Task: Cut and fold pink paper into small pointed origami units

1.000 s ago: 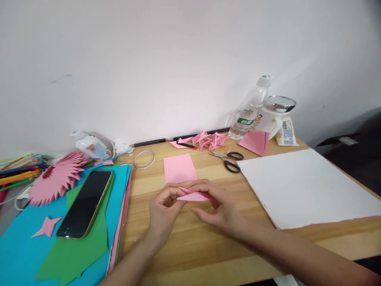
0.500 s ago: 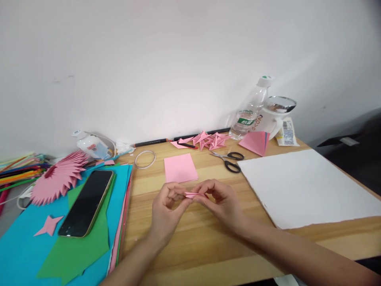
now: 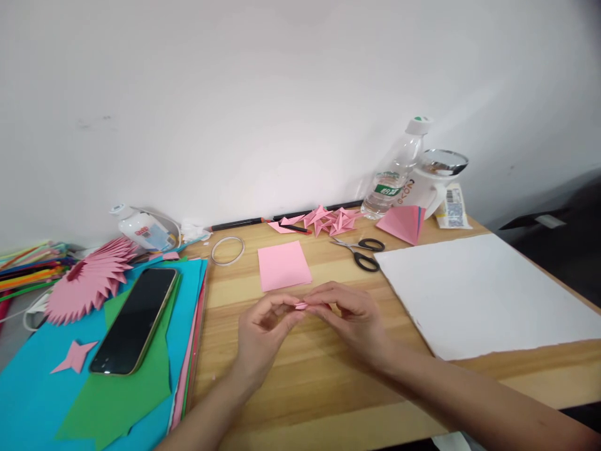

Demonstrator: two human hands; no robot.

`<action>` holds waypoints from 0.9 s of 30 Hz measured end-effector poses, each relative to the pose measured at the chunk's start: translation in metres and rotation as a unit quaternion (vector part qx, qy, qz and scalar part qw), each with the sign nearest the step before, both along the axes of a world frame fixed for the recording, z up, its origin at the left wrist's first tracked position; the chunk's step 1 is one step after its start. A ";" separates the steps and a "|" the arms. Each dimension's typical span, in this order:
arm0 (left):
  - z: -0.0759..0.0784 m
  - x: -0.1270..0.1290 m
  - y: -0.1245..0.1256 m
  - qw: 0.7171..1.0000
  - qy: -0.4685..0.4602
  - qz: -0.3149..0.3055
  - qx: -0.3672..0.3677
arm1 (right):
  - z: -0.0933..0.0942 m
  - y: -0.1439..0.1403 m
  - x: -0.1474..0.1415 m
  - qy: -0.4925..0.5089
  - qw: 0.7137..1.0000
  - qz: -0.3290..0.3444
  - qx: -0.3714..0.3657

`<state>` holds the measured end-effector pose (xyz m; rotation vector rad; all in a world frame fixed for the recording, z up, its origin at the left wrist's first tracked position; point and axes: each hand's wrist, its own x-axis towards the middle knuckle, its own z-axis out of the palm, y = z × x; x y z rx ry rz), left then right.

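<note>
Between my two hands is a small folded piece of pink paper (image 3: 301, 305), mostly hidden by the fingers. My left hand (image 3: 267, 331) pinches its left end between thumb and fingertips. On the other end, my right hand (image 3: 351, 316) is closed in a pinch too. Just beyond the hands, a stack of square pink paper (image 3: 284, 265) lies flat on the wooden table (image 3: 263, 401). Farther back, several folded pink paper pieces (image 3: 331, 220) sit in a cluster near the wall.
Scissors (image 3: 364, 253) and a tape ring (image 3: 228, 250) lie behind the hands. A white board (image 3: 493, 300) is on the right, with a water bottle (image 3: 392, 178) and a mug (image 3: 425, 188) behind. Leftward, a phone (image 3: 135, 319) rests on coloured paper (image 3: 37, 401).
The fingers have shifted on the folded pink paper, and less of it shows now. My left index finger is straighter. The view has moved very slightly.
</note>
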<state>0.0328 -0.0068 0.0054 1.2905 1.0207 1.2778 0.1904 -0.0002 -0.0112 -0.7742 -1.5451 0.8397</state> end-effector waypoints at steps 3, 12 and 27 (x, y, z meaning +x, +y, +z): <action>0.000 0.000 0.000 1.000 -0.011 0.013 -0.023 | -0.002 0.001 -0.001 0.008 1.000 0.008 -0.012; 0.001 0.001 0.000 0.999 0.012 0.030 0.027 | 0.000 0.004 -0.001 0.072 0.986 0.103 -0.105; 0.001 -0.006 0.001 0.957 0.160 0.000 0.244 | 0.004 0.002 0.002 0.046 0.992 0.108 -0.043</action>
